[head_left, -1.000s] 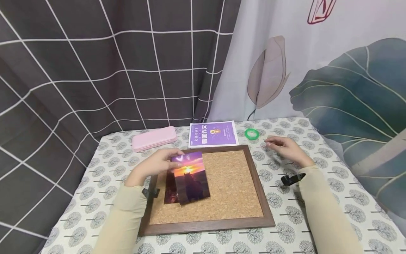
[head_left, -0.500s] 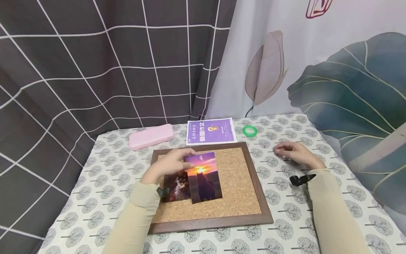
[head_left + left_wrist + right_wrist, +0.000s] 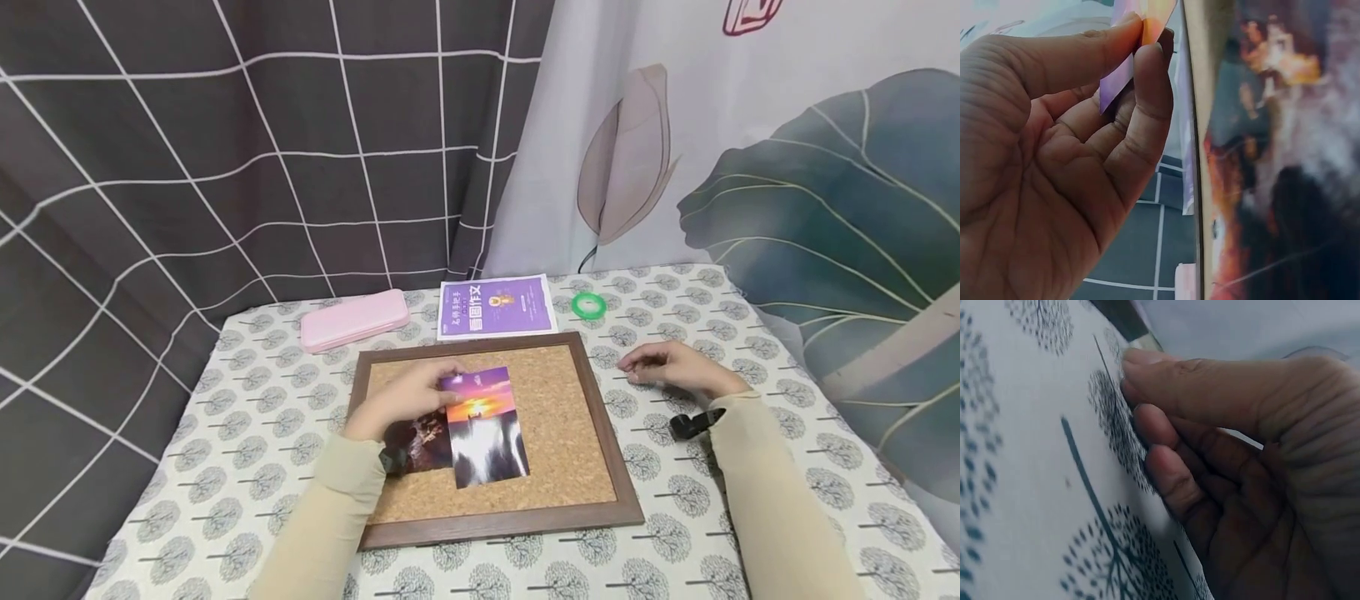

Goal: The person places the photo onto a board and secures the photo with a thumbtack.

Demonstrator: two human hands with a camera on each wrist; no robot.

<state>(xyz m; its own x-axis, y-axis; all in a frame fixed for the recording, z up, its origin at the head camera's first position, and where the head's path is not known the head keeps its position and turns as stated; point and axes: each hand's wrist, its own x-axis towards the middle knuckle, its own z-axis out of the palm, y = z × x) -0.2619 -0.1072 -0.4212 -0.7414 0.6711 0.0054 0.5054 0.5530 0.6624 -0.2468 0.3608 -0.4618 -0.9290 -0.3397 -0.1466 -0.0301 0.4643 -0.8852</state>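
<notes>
My left hand (image 3: 408, 393) pinches the upper left edge of a sunset photo (image 3: 486, 433) between thumb and fingers; the left wrist view shows this grip on the purple-orange print (image 3: 1116, 78). The photo is over the cork board (image 3: 562, 433) with its brown frame, and its lower half shines with glare. A darker photo (image 3: 431, 446) lies on the board to its left, partly hidden by my left hand and the sunset photo. My right hand (image 3: 678, 367) hovers right of the board, fingers loosely curled; in the right wrist view nothing is plainly seen between its fingers.
Behind the board lie a pink case (image 3: 354, 321), a purple booklet (image 3: 495, 307) and a green tape roll (image 3: 588, 306). The tree-patterned tablecloth (image 3: 247, 517) covers the table. Curtains (image 3: 360, 108) stand at the back.
My left hand has carried the sunset photo to the right across the board, uncovering more of the darker photo. My right hand moved right, then back left.
</notes>
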